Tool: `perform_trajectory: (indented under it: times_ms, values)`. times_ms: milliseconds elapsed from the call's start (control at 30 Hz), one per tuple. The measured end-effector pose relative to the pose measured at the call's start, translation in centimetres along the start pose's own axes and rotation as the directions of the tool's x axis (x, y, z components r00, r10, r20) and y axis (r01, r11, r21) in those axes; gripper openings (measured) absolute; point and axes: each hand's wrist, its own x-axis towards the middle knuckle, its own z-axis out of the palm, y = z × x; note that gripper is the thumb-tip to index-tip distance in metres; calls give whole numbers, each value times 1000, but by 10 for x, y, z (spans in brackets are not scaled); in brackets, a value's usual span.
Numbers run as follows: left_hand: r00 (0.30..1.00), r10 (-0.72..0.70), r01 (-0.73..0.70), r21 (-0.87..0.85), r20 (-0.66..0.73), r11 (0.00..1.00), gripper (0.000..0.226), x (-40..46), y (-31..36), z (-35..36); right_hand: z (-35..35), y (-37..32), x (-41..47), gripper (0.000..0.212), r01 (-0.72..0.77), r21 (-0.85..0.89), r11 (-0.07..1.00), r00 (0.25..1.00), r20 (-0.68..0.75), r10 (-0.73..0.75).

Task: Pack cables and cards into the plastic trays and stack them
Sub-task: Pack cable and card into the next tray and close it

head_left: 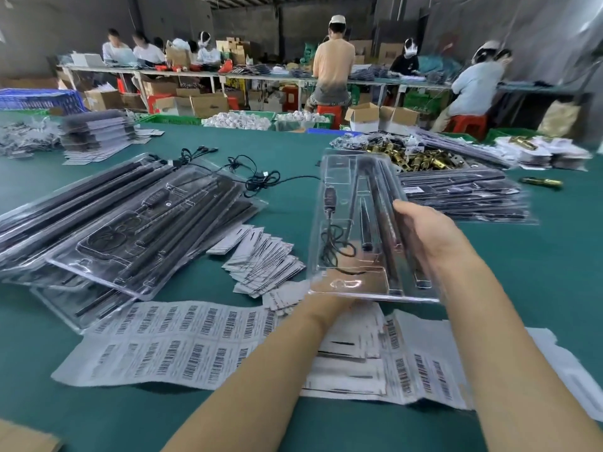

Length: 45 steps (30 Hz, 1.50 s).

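Two bare forearms reach forward over barcode sheets (182, 344) on the green table (538, 256). Right hand (434, 236) grips the right edge of a clear tray (355, 197), thumb on top. Left hand (329, 301) sits under the tray's near end, mostly hidden, so I cannot tell how its fingers lie. Held above the table, the tray has its long axis pointing away from the camera, black cable (336, 246) coiled inside. Cards (261, 256) lie fanned to the left, beside stacked trays (124, 223).
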Motion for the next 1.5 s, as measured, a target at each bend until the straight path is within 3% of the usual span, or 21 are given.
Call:
perform_trajectory:
  times_ms: [33,100,200,267,333,400,500,567,633,733,833,900,967,1033,1100,1167,1267,1333,1400,1500]
  values:
    - [998,41,-42,27,36,999,19,3,8,-4,-14,4,-2,39,3,-9,1000,999,-39,-3]
    - [989,149,-150,51,20,987,10,12,23,-16,-34,12,-6,38,12,7,1000,995,-100,-12]
    - [987,160,-158,125,-2,979,29,42,29,-24,-49,25,-9,34,-20,19,1000,992,-124,22]
    - [984,162,-153,134,-66,979,21,53,21,-27,-57,29,-9,34,-37,13,999,992,-122,38]
    - [990,103,-120,-186,-98,975,19,55,18,-38,-67,27,-10,28,-17,-16,1000,995,-94,16]
    - [1000,-18,6,-530,-17,848,30,56,15,-44,-77,22,-12,17,29,-122,992,997,-66,-38]
    - [992,-90,124,-537,90,835,43,57,15,-34,-83,17,-14,8,102,-343,934,995,30,-98]
    - [991,-118,132,-559,61,819,29,62,17,-23,-81,11,-16,19,120,-485,866,992,82,-91]
    - [986,-162,139,-682,31,718,18,63,19,-16,-82,1,-18,39,113,-657,745,993,61,-97]
    - [984,-176,90,-789,-23,608,27,67,23,-3,-79,-23,-27,58,124,-836,535,986,42,-163]
    - [986,-166,66,-866,-20,496,41,65,35,12,-57,-36,-39,85,249,-830,499,966,253,-62]
    - [991,-123,101,-909,55,405,41,62,39,16,-37,-28,-40,79,279,-868,410,952,306,0]
    - [989,-86,146,-902,121,407,30,59,35,15,-29,-14,-33,49,258,-917,304,961,213,-175]
    - [985,-51,172,-890,166,421,17,56,33,9,-34,-6,-30,31,192,-929,316,947,91,-309]
    - [988,-60,154,-892,142,425,22,57,33,-5,-46,-2,-29,25,153,-920,360,944,28,-329]
    - [989,-149,73,-911,13,406,31,61,31,-19,-59,2,-27,24,133,-918,374,935,-9,-354]
    - [907,-365,-88,-944,-207,317,61,70,15,-35,-75,6,-26,23,74,-903,423,930,-90,-355]
    - [878,-409,-140,-950,-249,278,66,73,4,-43,-86,10,-25,26,-7,-905,425,955,-133,-267]
    - [909,-347,-128,-947,-231,295,62,76,-2,-49,-97,11,-21,26,-84,-905,418,986,-135,-94]
    - [924,-307,-115,-932,-227,345,43,77,-7,-52,-99,9,-18,23,-154,-892,425,988,-147,50]
